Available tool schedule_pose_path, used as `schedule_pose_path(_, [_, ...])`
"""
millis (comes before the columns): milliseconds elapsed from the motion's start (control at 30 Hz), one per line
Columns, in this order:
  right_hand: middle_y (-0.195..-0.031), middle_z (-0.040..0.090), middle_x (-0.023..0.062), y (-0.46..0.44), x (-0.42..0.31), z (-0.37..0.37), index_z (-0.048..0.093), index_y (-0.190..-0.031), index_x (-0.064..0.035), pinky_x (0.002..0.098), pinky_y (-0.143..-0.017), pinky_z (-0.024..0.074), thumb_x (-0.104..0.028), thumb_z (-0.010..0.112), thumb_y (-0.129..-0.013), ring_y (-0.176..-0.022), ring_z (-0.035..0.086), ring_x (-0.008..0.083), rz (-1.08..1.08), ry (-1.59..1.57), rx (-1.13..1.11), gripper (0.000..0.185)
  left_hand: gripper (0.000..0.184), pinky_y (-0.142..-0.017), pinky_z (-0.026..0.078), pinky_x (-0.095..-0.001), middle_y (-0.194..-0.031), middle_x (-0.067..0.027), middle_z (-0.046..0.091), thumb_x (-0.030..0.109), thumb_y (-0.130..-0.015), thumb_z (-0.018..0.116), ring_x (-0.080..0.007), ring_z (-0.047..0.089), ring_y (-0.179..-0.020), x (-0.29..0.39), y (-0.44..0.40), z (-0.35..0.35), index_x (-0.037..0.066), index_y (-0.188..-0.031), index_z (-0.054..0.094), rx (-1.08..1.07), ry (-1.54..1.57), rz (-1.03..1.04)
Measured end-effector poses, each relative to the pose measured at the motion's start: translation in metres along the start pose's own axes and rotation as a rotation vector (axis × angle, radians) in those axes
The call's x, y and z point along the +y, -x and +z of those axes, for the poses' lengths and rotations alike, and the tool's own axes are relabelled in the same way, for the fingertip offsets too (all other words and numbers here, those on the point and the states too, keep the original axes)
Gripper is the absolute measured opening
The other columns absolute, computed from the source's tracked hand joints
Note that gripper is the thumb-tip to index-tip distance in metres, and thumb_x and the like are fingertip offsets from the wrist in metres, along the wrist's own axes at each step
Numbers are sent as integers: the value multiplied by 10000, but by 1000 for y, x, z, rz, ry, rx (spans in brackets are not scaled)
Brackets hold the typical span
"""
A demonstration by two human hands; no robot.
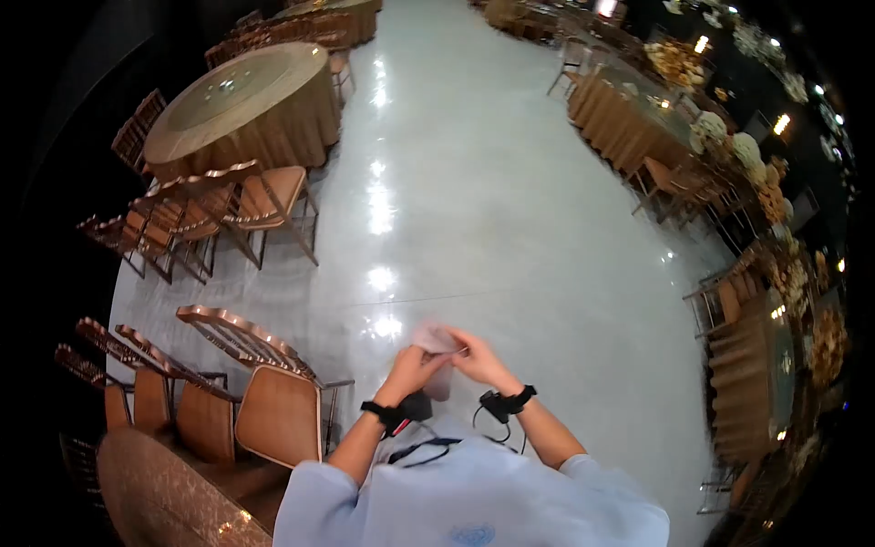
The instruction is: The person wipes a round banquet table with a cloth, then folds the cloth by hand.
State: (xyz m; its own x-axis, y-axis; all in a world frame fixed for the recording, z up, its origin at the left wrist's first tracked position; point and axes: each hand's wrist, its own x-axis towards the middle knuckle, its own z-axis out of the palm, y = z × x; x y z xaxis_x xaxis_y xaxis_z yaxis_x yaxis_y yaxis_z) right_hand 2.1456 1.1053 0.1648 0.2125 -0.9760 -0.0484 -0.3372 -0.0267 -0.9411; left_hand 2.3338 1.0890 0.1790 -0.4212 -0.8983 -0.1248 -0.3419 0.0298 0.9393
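Note:
A pale pinkish cloth (435,339), blurred at its edges, is held up in front of my body. My left hand (415,369) pinches it from one side, and my right hand (478,358) pinches it from the other, the two hands close together. Part of the cloth hangs down below the fingers. Black straps with small devices are on both wrists, with a dark cable near the right one.
Round tables with cloths (241,100) and wooden chairs (278,415) line the left side. A table corner (164,492) is at the lower left. On the right stand more tables (747,383), chairs and flower arrangements (747,155). A glossy pale floor (474,182) runs between.

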Motion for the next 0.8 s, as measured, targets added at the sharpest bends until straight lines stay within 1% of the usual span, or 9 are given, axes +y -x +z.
schedule_pose_path(67, [-996, 608, 49, -31, 2, -21, 506, -1314, -44, 263, -722, 488, 25, 598, -782, -834, 566, 114, 130, 24, -32, 544, 331, -694, 512, -368, -904, -194, 679, 274, -853, 649, -298, 676, -789, 8, -39, -15, 23, -1070, 654, -51, -84, 60])
schedule_pose_path(133, [-928, 582, 14, -55, -1, -44, 506, -1304, -33, 235, -701, 481, 51, 624, -779, -798, 546, 85, 122, 14, -23, 544, 297, -705, 508, -400, -889, -201, 665, 262, -849, 629, -371, 644, -797, 7, -78, -21, 42, -1047, 662, -67, -62, 211])
schedule_pose_path(233, [-874, 575, 7, -102, 11, -70, 503, -1303, -26, 243, -670, 479, 29, 664, -776, -767, 547, 81, 99, -32, -2, 554, 260, -718, 499, -434, -881, -204, 657, 235, -845, 606, -404, 614, -824, 9, -129, -43, 42, -1011, 663, -68, -127, 264])
schedule_pose_path(333, [-881, 556, -6, -139, 12, -78, 489, -1316, -26, 226, -669, 474, 37, 674, -783, -761, 532, 66, 80, -131, 25, 568, 231, -697, 493, -454, -863, -213, 649, 222, -838, 599, -400, 617, -804, 13, -162, -60, 33, -954, 661, -41, -160, 247])
schedule_pose_path(500, [-1102, 618, 56, -224, -21, -69, 464, -1324, 3, 252, -780, 502, 34, 684, -784, -950, 593, 113, 129, -277, -271, 583, 225, -652, 490, -454, -792, -226, 636, 216, -837, 594, -414, 608, -735, 1, -191, -99, 4, -878, 656, 162, -86, 187])
schedule_pose_path(567, [-1102, 617, 55, -260, -16, -64, 465, -1324, 2, 254, -794, 498, 32, 683, -786, -960, 590, 113, 124, -272, -358, 581, 228, -638, 491, -449, -766, -229, 630, 213, -838, 592, -418, 605, -712, -4, -202, -114, -4, -859, 656, 270, -45, 193])
schedule_pose_path(733, [-1134, 613, 62, -364, -5, -57, 468, -1307, 14, 250, -847, 468, 9, 648, -819, -1007, 574, 113, 72, -327, -608, 521, 253, -640, 506, -382, -785, -214, 652, 234, -836, 635, -344, 651, -706, 0, -237, -165, -9, -900, 665, 322, -40, -92])
schedule_pose_path(767, [-1134, 616, 63, -381, -7, -57, 464, -1304, 21, 248, -835, 468, 28, 606, -819, -1005, 578, 114, 35, -259, -649, 506, 253, -647, 508, -360, -787, -188, 670, 222, -819, 673, -292, 664, -700, -24, -249, -158, -17, -903, 665, 459, 48, 15])
schedule_pose_path(800, [-1134, 616, 63, -399, -12, -58, 464, -1304, 21, 248, -835, 468, 28, 606, -819, -1005, 578, 114, 34, -263, -668, 506, 253, -647, 508, -360, -787, -188, 670, 222, -819, 673, -292, 664, -700, -15, -256, -166, -17, -903, 665, 474, 45, 4])
